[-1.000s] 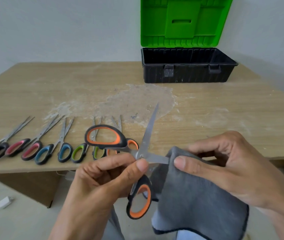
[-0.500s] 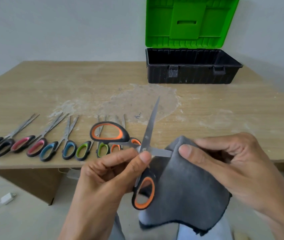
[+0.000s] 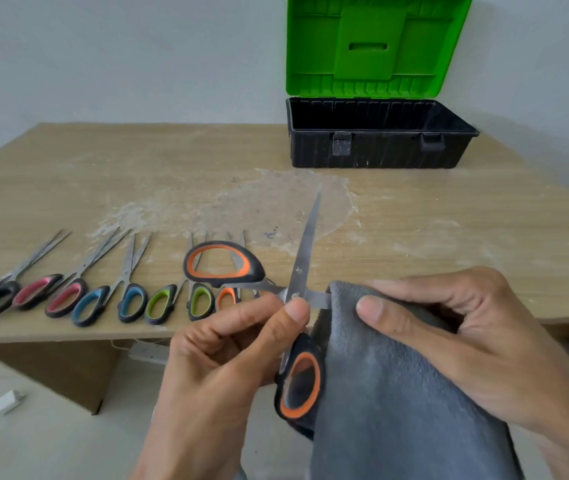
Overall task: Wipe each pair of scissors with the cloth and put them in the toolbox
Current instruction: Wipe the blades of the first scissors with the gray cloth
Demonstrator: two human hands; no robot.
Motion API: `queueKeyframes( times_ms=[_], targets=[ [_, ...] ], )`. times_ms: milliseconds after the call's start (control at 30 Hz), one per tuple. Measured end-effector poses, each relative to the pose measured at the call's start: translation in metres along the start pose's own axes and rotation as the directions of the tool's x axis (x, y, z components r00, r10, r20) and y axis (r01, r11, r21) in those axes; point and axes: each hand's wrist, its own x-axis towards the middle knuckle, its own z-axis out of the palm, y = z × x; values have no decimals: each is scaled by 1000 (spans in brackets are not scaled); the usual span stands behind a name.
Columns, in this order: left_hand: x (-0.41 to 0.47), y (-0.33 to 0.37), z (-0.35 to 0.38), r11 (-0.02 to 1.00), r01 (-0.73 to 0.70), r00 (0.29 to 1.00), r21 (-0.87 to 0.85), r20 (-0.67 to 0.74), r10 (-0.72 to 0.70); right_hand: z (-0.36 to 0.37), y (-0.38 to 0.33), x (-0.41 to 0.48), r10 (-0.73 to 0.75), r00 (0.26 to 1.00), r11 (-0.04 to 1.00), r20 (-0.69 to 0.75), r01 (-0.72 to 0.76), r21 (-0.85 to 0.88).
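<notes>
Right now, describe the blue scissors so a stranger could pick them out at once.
On the wooden table, a row of scissors lies along the near edge. The blue scissors are the third pair from the left, between a pink pair and a green pair. Only theirs have blue-lined handles.

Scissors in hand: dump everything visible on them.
The large steel scissors with black-and-orange handles are spread wide open, held over the near edge of the wooden table. One blade points up and away; the other runs right into the grey fleecy cloth, which the right hand pinches around it. The left hand pinches the pivot.
</notes>
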Motion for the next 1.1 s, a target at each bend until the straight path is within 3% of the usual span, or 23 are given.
queueKeyframes(
  times_ms=[200, 433, 667, 900, 1100],
  targets=[
    [1, -2, 4, 998, -46, 998, 49, 43, 44, 0, -4, 7, -13, 997, 997, -70, 7, -78],
    [2, -6, 3, 1000, 1, 1000, -12, -20, -1, 6, -6, 9, 104, 995, 993, 11, -103, -54],
    [0, -1, 2, 999, -3, 996, -53, -94, -2, -3, -2, 3, 113, 989, 984, 97, -98, -147],
    [-2, 2, -3, 993, -66, 996, 99, 58, 61, -14, -4, 0, 218, 967, 970, 133, -200, -135],
    [-3, 2, 0, 998, -45, 999, 48, 22, 44, -6, -3, 4, 232, 963, 969, 141, -217, -114]
  ],
)
